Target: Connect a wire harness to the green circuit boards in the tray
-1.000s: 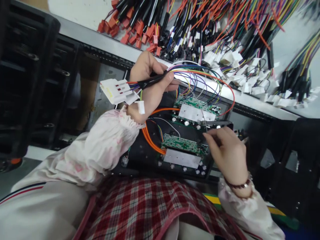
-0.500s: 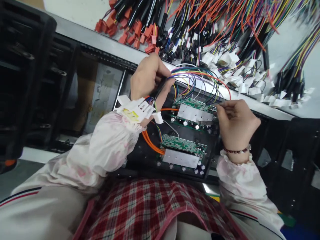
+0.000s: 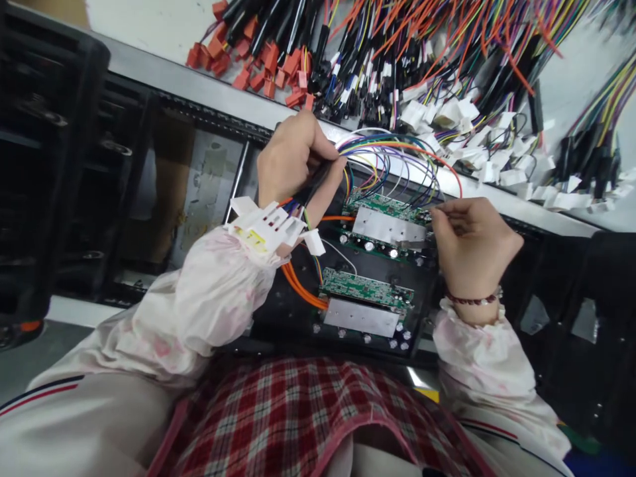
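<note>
My left hand point(image 3: 293, 159) is closed round the black sleeve of a wiring harness point(image 3: 318, 180). White connectors point(image 3: 271, 225) on its near end hang over my left wrist. From the far end, coloured wires point(image 3: 397, 146) arch to the right and down to the upper circuit board point(image 3: 385, 204). At that board's right end, my right hand point(image 3: 472, 232) is closed in a pinch. An orange wire runs down to the fingertips, but what they grip is too small to see clearly. A metal plate point(image 3: 387, 227) covers part of the board.
Nearer me lies a second circuit board point(image 3: 368, 288) with orange wires point(image 3: 303, 288). Beyond the metal rail point(image 3: 199, 86), red connectors point(image 3: 268, 66), white connectors point(image 3: 462, 116) and many loose wires point(image 3: 447, 33) are piled. Black racks point(image 3: 50, 165) stand on the left.
Both hands keep almost the same position and grip. The whole view has shifted slightly, and the harness connectors sit a little further left.
</note>
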The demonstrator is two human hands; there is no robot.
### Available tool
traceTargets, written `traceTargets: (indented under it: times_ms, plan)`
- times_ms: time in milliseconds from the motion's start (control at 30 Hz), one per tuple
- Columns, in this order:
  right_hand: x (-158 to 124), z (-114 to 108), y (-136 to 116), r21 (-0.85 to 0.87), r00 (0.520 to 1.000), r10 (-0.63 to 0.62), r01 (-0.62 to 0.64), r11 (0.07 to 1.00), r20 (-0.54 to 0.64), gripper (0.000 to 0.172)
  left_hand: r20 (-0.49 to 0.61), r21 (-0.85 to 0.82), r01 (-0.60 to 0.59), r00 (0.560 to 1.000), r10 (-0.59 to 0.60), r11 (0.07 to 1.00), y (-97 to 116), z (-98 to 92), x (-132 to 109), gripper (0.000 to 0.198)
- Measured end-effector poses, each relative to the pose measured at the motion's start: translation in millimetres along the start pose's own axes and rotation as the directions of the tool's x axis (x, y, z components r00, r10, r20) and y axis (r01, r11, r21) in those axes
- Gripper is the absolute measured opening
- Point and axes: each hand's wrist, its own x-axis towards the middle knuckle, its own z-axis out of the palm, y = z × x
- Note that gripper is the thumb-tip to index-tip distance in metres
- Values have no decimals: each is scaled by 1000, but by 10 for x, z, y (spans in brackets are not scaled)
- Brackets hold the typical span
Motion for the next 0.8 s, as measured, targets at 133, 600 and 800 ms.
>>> traceTargets:
  times_ms: [133,600,800]
  plan:
    - [-11,-5,13,-16,1000,-16,16,1000,-2,15,-33,0,-29,999,29,1000,38,-7,0,22]
    - [-13,5,36,-40,997,-57,55,998,-58,13,90,-44,68,994,-64,997,86,-87,-76,16]
    - [-25,-3,54,-67,1000,-27,27,997,7,12,167,-135,154,977,-131,979,159,9,-118,12]
